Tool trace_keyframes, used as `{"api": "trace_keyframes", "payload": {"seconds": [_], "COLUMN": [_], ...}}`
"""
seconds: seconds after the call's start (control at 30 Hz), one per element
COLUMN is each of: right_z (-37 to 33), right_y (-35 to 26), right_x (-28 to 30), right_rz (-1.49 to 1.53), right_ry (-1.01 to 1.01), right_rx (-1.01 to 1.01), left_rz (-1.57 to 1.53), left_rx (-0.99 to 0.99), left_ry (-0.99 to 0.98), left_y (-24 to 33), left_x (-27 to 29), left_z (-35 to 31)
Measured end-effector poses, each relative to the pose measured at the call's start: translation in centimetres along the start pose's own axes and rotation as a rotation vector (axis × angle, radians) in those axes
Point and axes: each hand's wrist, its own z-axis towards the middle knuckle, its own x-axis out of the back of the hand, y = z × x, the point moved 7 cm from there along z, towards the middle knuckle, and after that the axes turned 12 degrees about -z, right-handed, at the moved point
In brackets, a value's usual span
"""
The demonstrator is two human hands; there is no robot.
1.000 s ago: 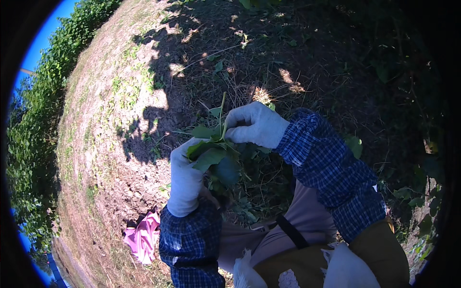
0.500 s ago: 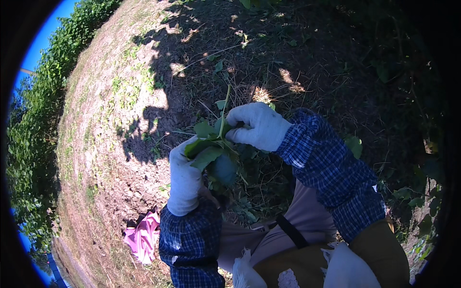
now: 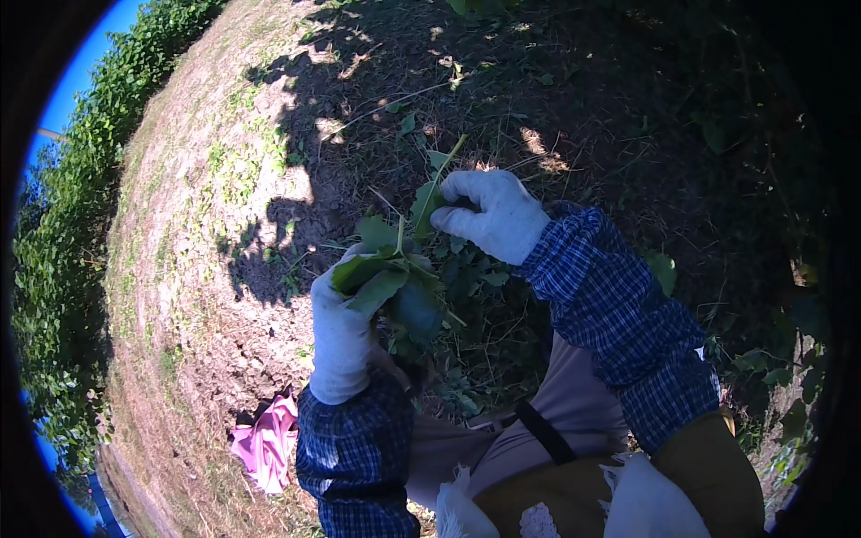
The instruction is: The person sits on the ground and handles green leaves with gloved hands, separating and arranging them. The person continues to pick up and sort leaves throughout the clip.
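Note:
White gloves cover both my hands. My left hand [image 3: 341, 309] is closed around a bunch of green leaves [image 3: 381, 285], whose broad blades spread over the fingers with a pale stalk rising from the middle. To the right and slightly higher, my right hand [image 3: 493, 213] pinches a single leaf [image 3: 424, 211] by its edge or stalk, between thumb and forefinger. That leaf's thin stem points up and right, away from the bunch. The bunch hides most of my left fingers.
Dry grass and cut leaves litter the shaded ground [image 3: 574, 108] ahead. A pink cloth [image 3: 267, 444] lies at lower left on sunlit soil. Leafy vines [image 3: 63, 260] form a green row along the far left. More foliage [image 3: 776, 368] hangs at the right.
My right hand has moved up and slightly right, away from the bunch, with a single leaf now apart in its fingers. My left hand and its bunch have shifted slightly left.

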Motion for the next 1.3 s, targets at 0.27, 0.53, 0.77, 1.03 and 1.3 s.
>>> {"api": "trace_keyframes", "payload": {"seconds": [0.27,0.53,0.77,1.03,1.3], "right_z": [-0.5,-1.1,-0.3,0.1,-0.1], "right_y": [-0.9,-2.4,-1.6,0.3,0.2], "right_x": [-2.3,-2.2,-1.8,-0.5,-0.8], "right_rz": [-0.003,-0.12,-0.366,-0.212,0.056], "right_ry": [-0.113,0.014,0.079,0.023,-0.038], "right_rx": [0.154,0.399,0.295,-0.015,0.004], "left_rz": [0.187,0.13,-0.133,-0.123,-0.105], "left_rx": [-0.027,0.029,0.05,-0.036,-0.059], "left_ry": [-0.042,-0.024,-0.042,0.116,0.184], "left_y": [-0.3,-0.9,-0.1,-1.1,-1.2], "left_x": [-0.5,0.0,-1.0,1.2,1.7], "left_z": [0.2,0.0,-0.9,0.1,0.7]}}
